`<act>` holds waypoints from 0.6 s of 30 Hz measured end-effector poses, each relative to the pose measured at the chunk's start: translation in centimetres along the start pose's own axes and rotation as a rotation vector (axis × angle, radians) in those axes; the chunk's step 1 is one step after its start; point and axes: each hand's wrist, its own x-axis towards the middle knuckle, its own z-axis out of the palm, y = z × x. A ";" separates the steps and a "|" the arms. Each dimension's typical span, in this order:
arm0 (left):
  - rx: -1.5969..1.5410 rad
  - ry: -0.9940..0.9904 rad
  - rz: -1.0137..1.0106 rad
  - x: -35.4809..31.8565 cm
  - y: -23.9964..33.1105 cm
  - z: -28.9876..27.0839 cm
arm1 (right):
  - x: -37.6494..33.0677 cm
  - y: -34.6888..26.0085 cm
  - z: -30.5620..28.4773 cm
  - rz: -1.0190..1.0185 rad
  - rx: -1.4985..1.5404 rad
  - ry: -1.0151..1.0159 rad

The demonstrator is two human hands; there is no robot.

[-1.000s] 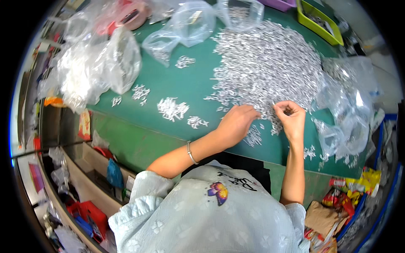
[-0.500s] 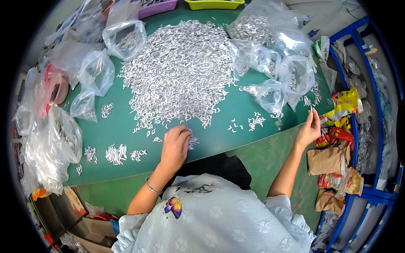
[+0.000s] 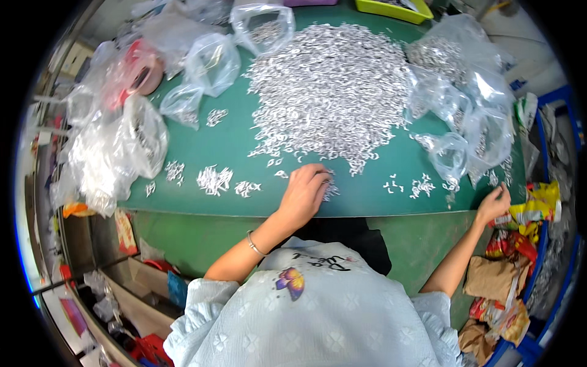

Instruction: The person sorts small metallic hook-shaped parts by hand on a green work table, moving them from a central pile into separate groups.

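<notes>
A big heap of small silver metal parts (image 3: 330, 92) covers the middle of a green table (image 3: 238, 144). My left hand (image 3: 304, 191) lies palm down at the heap's near edge, fingers bent over a few loose parts, gripping nothing that I can see. My right hand (image 3: 494, 205) is out past the table's right front corner, fingers curled, close to a yellow snack packet (image 3: 538, 208). What it holds, if anything, is hidden. Small separate clusters of parts (image 3: 214, 180) lie along the front edge to the left, and a few more parts (image 3: 409, 185) sit to the right.
Clear plastic bags with parts (image 3: 465, 92) crowd the right side, and more clear bags (image 3: 116, 147) pile up at the left. A yellow-green tray (image 3: 391, 9) sits at the far edge. Snack bags (image 3: 501, 287) fill a blue rack at the right. Bins (image 3: 147, 300) stand under the table.
My right hand left the heap and swung out to the right, off the table's corner. My left hand stayed at the heap's near edge. My head turned, shifting the view.
</notes>
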 end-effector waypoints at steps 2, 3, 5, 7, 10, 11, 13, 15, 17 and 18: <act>-0.013 0.033 -0.013 -0.4 -0.2 0.2 | -0.1 -7.0 -3.0 -0.097 0.137 0.091; 0.006 0.019 -0.008 -0.4 0.0 0.2 | -0.4 -10.2 -4.6 -0.160 0.226 0.123; 0.034 -0.009 0.009 -0.3 0.5 0.3 | -1.5 -15.7 -6.7 -0.192 0.459 0.068; 0.051 -0.033 0.014 -0.5 0.8 0.4 | -3.0 -21.6 -9.1 -0.163 0.715 -0.285; 0.030 -0.024 0.036 -0.8 0.8 0.6 | -5.0 -28.1 -9.7 -0.421 1.004 -0.754; 0.026 -0.022 0.037 -0.9 0.9 0.6 | -5.7 -29.6 -9.3 -0.557 1.041 -0.830; 0.015 -0.013 0.032 -1.0 0.9 0.6 | -7.2 -32.0 -8.6 -0.620 1.071 -0.875; 0.001 -0.005 0.024 -1.1 0.9 0.7 | -8.3 -33.3 -7.8 -0.724 1.052 -0.854; 0.003 0.002 0.041 -1.2 0.7 0.7 | -9.1 -33.8 -7.1 -0.795 1.028 -0.824; 0.000 0.007 0.049 -1.3 0.6 0.8 | -9.4 -33.7 -6.6 -0.818 1.012 -0.806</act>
